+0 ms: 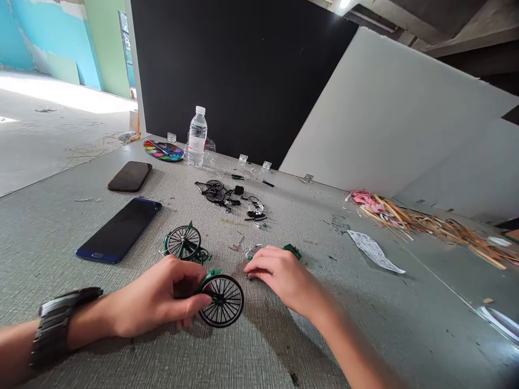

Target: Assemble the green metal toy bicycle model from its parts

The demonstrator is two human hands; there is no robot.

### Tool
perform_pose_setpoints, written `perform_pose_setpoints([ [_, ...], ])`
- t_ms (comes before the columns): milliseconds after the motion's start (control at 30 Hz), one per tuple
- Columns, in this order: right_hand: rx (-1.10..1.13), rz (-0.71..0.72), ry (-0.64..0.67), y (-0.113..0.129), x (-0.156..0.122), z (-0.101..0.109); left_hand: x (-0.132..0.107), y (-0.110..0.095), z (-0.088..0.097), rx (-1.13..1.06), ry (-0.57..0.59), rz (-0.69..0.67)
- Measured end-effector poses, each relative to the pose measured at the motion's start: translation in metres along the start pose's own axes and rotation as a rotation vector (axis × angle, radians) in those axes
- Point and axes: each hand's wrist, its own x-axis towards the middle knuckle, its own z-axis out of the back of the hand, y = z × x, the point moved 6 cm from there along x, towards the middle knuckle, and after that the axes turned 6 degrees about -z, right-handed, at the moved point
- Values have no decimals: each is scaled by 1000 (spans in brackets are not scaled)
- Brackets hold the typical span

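Observation:
My left hand (162, 297), with a dark watch on its wrist, is closed on a miniature bicycle wheel (221, 319) with black spokes and a green mudguard, held upright with the thumb against it. Just beyond that hand lies a green model bicycle part (184, 242) with another black wheel; whether the two are joined is hidden. Low over the table, my right hand (279, 273) has its thumb and fingers pinched together at the tabletop. What they grip, if anything, is too small to make out. A green piece (292, 251) sits behind the right hand, and small silvery parts (252, 249) lie beyond its fingertips.
Black model bicycle parts (217, 192) lie further back. At left are a blue phone (119, 229) and a dark phone (130, 176). A water bottle (197, 138) and paint palette (164, 151) stand near the black panel (227, 70). Printed paper (375, 251) and wood strips (438, 229) are right.

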Motion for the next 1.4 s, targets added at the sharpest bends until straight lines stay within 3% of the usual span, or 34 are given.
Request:
perform_pose_setpoints([
  [967, -107, -121, 115, 13, -8, -4, 1, 2, 0, 2, 20, -13],
  [1133, -125, -115, 71, 14, -10, -1, 1, 3, 0, -2, 13, -9],
  [1400, 33, -91, 30, 9, -9, -2, 1, -1, 0, 25, 19, -18],
])
